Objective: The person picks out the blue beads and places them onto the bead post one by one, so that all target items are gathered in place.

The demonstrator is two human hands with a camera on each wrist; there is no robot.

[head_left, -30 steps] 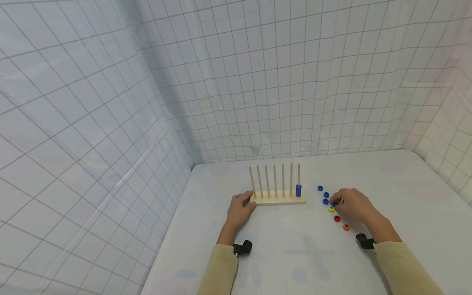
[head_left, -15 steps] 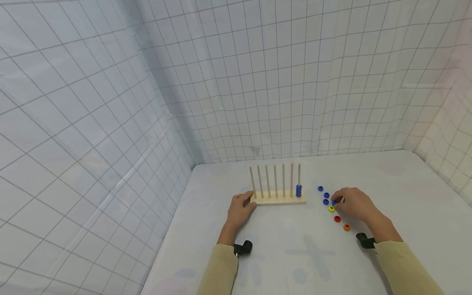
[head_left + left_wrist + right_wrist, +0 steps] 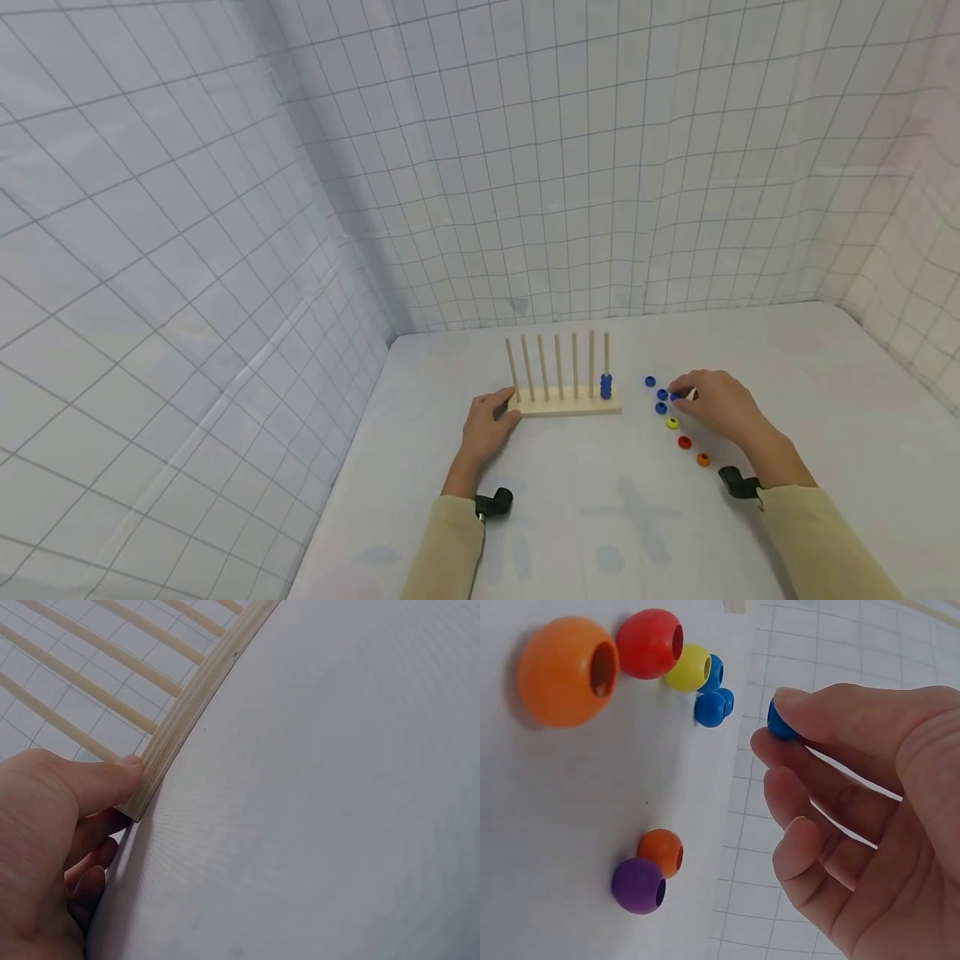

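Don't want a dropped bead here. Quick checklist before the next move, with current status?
1. Rack steadied: ok, left hand grips its left end.
2. Blue bead held: ok, right hand pinches it.
3. Hole lined up for a peg: cannot tell, the bead is mostly hidden by the hand.
4. Room on rightmost peg: ok, bare above the stacked blue beads.
5. Low straight path to the rack: not ok, loose blue beads lie between; probably best to go over them.
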